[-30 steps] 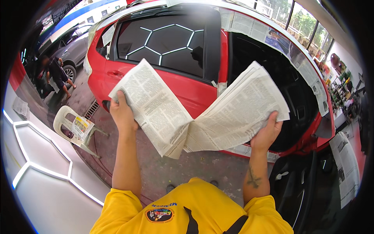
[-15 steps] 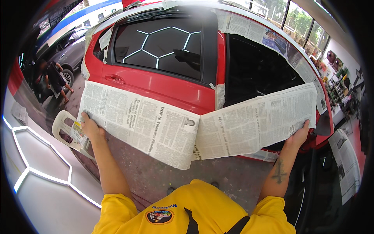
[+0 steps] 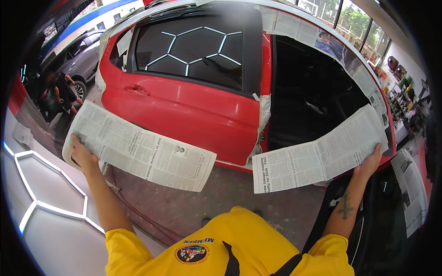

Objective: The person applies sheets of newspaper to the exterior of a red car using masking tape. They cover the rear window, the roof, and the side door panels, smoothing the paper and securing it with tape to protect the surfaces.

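My left hand (image 3: 83, 154) grips the outer end of a folded newspaper sheet (image 3: 142, 146) that slants down toward the middle. Another newspaper sheet (image 3: 317, 154) hangs from my right hand (image 3: 368, 163), its free end pointing inward and down. A gap separates the two pieces. Behind them stands a red car (image 3: 193, 108) with a shut rear door and dark window. Its front door opening (image 3: 313, 87) is edged with newspaper masking (image 3: 294, 28) along the roof line and the far right.
A white plastic chair stands partly behind the left sheet. At far left a person (image 3: 64, 92) is near a grey car (image 3: 83, 60). More newspaper (image 3: 410, 193) covers something at right. A hose (image 3: 138, 216) lies on the floor; shelves with bottles (image 3: 405, 99) stand far right.
My hands have moved apart, and the newspaper that met in the middle is now two separate pieces. The left piece moved left and the right one slightly right.
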### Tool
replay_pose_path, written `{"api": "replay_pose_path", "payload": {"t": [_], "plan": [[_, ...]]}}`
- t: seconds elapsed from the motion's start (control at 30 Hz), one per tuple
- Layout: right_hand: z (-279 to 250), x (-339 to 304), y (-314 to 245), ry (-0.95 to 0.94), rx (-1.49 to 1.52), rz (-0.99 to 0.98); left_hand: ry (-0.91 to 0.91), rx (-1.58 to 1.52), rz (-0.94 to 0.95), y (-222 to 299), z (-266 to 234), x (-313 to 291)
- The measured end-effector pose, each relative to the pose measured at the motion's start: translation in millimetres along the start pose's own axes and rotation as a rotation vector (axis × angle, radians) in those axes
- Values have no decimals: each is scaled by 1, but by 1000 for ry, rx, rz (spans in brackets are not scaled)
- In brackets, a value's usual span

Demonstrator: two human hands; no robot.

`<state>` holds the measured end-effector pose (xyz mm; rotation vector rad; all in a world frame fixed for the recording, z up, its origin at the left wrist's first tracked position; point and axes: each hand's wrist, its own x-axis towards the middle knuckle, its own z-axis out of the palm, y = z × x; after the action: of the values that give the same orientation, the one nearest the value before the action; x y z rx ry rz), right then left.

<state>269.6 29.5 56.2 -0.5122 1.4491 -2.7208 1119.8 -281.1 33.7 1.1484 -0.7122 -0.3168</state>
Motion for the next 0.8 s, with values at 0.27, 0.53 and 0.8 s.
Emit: {"api": "replay_pose_path", "payload": {"t": [0.27, 0.53, 0.8], "plan": [[142, -189, 63, -331, -104, -83, -536, -507, -236, 71, 140, -232], [189, -296, 65, -375, -216, -332, -849, -699, -555, 104, 161, -364], [210, -355, 63, -522, -218, -433, -1075, -790, -671, 90, 132, -371]]}}
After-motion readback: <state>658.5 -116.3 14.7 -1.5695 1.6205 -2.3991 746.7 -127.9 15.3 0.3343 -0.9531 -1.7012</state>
